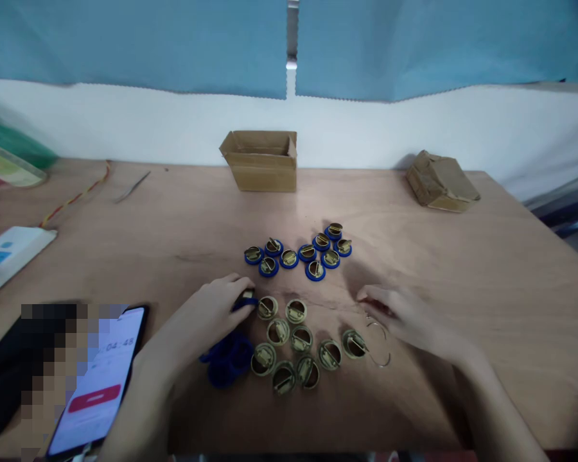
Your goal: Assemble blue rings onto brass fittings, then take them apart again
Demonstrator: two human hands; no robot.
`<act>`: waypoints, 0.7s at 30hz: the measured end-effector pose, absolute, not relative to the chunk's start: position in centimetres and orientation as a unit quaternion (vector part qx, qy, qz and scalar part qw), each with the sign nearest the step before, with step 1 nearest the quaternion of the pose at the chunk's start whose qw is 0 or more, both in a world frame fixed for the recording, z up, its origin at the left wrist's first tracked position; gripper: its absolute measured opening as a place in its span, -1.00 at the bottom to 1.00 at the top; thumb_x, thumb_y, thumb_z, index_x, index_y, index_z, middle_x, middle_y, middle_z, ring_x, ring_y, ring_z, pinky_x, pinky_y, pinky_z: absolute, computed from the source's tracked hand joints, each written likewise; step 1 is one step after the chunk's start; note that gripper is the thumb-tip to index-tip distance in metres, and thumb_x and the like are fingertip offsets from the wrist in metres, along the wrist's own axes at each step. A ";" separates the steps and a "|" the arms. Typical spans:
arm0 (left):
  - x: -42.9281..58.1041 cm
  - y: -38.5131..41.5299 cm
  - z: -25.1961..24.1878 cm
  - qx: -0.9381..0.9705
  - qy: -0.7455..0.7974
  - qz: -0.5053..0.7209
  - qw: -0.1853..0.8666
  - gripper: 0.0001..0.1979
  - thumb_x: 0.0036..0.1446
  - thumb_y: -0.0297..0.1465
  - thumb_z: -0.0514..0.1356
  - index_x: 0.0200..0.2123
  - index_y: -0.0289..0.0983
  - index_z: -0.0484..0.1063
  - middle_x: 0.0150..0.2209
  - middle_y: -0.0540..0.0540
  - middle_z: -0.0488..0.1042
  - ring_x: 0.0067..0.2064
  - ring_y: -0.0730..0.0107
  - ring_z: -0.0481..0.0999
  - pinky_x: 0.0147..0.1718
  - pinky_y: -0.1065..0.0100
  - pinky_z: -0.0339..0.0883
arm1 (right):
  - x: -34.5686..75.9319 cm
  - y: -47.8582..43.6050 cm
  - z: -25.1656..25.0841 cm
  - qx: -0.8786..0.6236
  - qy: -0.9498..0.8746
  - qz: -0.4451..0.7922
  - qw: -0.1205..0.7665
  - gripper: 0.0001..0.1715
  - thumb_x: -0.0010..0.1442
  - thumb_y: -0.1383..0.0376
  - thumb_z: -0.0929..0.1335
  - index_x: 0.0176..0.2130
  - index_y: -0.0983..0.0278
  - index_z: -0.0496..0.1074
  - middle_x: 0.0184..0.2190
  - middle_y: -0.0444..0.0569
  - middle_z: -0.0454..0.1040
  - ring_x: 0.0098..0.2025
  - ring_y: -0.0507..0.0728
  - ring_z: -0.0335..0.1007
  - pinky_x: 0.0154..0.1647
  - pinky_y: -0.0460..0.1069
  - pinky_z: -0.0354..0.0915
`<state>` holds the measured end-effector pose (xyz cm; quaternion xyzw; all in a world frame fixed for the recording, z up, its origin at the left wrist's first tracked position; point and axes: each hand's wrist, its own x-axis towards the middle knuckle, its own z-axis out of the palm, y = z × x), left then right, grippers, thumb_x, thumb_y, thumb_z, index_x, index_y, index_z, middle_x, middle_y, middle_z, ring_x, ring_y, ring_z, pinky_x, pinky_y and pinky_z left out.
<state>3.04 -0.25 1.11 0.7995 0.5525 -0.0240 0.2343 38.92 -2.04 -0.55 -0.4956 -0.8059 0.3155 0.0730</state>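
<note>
My left hand [221, 301] is closed on a blue-rimmed pin-back badge [249, 299], its fingers covering part of it. Just below that hand lies a cluster of loose blue rings [227, 359]. Brass-coloured pin backs [278, 332] without blue rims are spread between my hands, clasps facing up. My right hand [390, 308] rests low over the table with curled fingers; what they pinch, if anything, is hidden. Thin wire rings [379, 346] lie right under it, beside one pin back [354, 344]. Farther back sits a group of blue-rimmed badges [308, 252], pin sides up.
An open cardboard box [267, 173] stands at the back; a crumpled one [443, 183] is to its right. A phone [96, 385] and a dark object [9, 372] lie front left. A white power strip [17, 253], its twisted cord [74, 200] and tweezers [133, 187] are farther left.
</note>
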 end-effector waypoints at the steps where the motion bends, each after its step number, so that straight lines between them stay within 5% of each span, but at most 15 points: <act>1: 2.9 -0.3 1.1 0.800 0.552 -0.018 0.235 -0.73 0.29 -0.39 0.11 -0.01 -0.27 0.50 0.01 -0.20 0.58 0.03 -0.02 0.57 0.02 0.02 0.38 | 39.0 -2.0 -0.6 -0.496 -0.809 0.307 0.074 -0.69 0.47 0.19 0.21 -0.22 0.22 0.46 -0.31 -0.05 0.53 -0.31 0.11 0.44 -0.29 0.00 0.25; 11: 2.6 -0.1 0.4 0.822 0.508 0.036 0.253 -0.76 0.35 -0.36 0.05 -0.22 -0.18 0.54 -0.06 -0.09 0.59 -0.09 0.14 0.60 -0.11 0.16 0.36 | 38.6 -1.8 -0.2 -0.500 -0.816 0.275 0.090 -0.60 0.49 0.17 0.18 -0.25 0.23 0.49 -0.30 -0.02 0.53 -0.28 0.13 0.46 -0.24 0.03 0.29; 17: 2.5 -0.4 2.1 0.799 0.511 0.045 0.313 -0.74 0.41 -0.28 -0.01 -0.19 -0.16 0.47 -0.27 0.01 0.59 -0.25 0.26 0.58 -0.23 0.24 0.32 | 38.4 -1.8 -0.3 -0.504 -0.815 0.271 0.090 -0.64 0.50 0.17 0.18 -0.17 0.22 0.48 -0.24 0.00 0.55 -0.24 0.15 0.49 -0.22 0.06 0.33; 21: 0.6 -0.2 2.8 0.806 0.496 0.114 0.302 -0.76 0.39 -0.26 0.03 -0.15 -0.17 0.48 -0.17 -0.04 0.59 -0.17 0.26 0.57 -0.16 0.25 0.39 | 38.2 -1.9 0.1 -0.511 -0.813 0.263 0.093 -0.63 0.50 0.18 0.17 -0.16 0.22 0.48 -0.20 0.01 0.56 -0.22 0.16 0.51 -0.20 0.07 0.34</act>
